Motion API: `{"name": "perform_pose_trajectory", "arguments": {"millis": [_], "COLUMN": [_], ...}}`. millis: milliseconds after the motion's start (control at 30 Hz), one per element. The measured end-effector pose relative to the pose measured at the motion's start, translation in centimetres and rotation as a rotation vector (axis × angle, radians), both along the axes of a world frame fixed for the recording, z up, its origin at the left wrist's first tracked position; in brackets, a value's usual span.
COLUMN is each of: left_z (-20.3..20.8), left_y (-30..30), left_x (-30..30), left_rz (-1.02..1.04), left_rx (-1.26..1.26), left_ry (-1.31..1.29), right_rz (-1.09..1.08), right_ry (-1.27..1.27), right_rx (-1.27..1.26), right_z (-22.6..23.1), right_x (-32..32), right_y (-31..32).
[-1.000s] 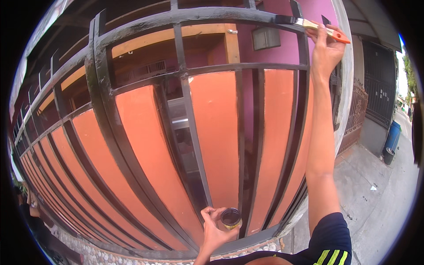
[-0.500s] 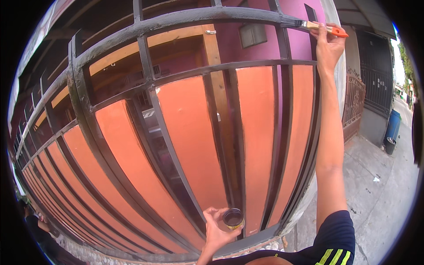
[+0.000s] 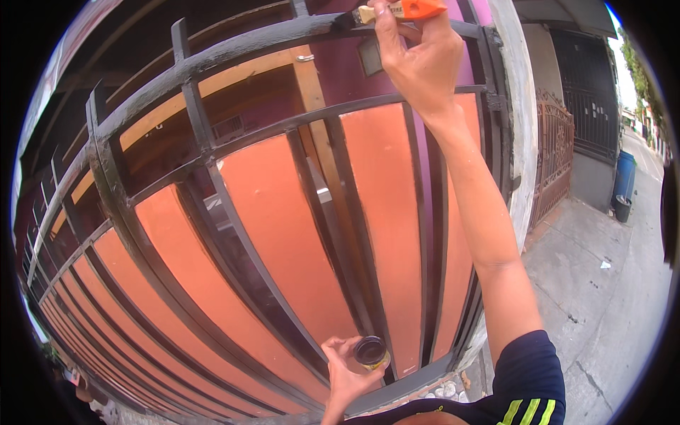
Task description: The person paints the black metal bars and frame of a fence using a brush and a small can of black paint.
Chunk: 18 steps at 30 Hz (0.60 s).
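Observation:
My right hand (image 3: pixel 423 60) is raised and closed round the handle of a paintbrush (image 3: pixel 401 10), pale wood with an orange end. Its dark bristles lie against the dark grey top rail (image 3: pixel 262 44) of a metal gate. Low in front of the gate, my left hand (image 3: pixel 347 372) grips a small round cup (image 3: pixel 370 350) from the side. Dark paint shows inside the cup, and a bit of yellow marks its lower side. Orange panels (image 3: pixel 280 212) stand between the gate's dark upright bars.
Short upright stubs (image 3: pixel 179 39) rise above the top rail. A pale post (image 3: pixel 519 106) closes the gate's right side. Beyond it are a brown ornamental gate (image 3: pixel 552 156), a blue bin (image 3: pixel 625 177) and grey paving (image 3: pixel 574 283). Pebbles (image 3: pixel 446 389) lie at the gate's foot.
My right hand has moved left along the top rail with the paintbrush, and the view has shifted a little to the right. My left hand still holds the cup in nearly the same place.

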<state>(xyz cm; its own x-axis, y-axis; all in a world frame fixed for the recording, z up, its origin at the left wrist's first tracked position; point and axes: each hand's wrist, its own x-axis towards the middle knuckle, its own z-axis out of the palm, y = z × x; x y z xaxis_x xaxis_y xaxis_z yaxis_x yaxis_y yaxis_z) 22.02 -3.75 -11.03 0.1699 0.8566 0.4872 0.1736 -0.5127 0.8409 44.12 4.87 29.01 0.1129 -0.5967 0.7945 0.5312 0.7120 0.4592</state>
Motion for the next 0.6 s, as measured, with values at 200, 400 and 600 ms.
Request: {"name": "perform_pose_trajectory", "arguments": {"millis": [200, 400, 600], "left_z": [0.8, 1.0, 1.2], "left_y": [-0.3, -0.5, -0.9], "left_x": [1.0, 2.3, 3.6], "left_rz": [-0.022, -0.025, -0.027], "left_rx": [0.018, -0.003, 0.008], "left_ry": [0.029, 0.058, 0.039], "right_rz": [0.36, -0.227, -0.513], "right_ry": [0.244, 0.52, 0.2], "right_rx": [-0.248, -0.102, -0.018], "right_z": [0.7, 0.1, 0.1], "right_x": [12.6, 19.1, 12.8], "right_y": [2.8, 1.3, 1.7]}}
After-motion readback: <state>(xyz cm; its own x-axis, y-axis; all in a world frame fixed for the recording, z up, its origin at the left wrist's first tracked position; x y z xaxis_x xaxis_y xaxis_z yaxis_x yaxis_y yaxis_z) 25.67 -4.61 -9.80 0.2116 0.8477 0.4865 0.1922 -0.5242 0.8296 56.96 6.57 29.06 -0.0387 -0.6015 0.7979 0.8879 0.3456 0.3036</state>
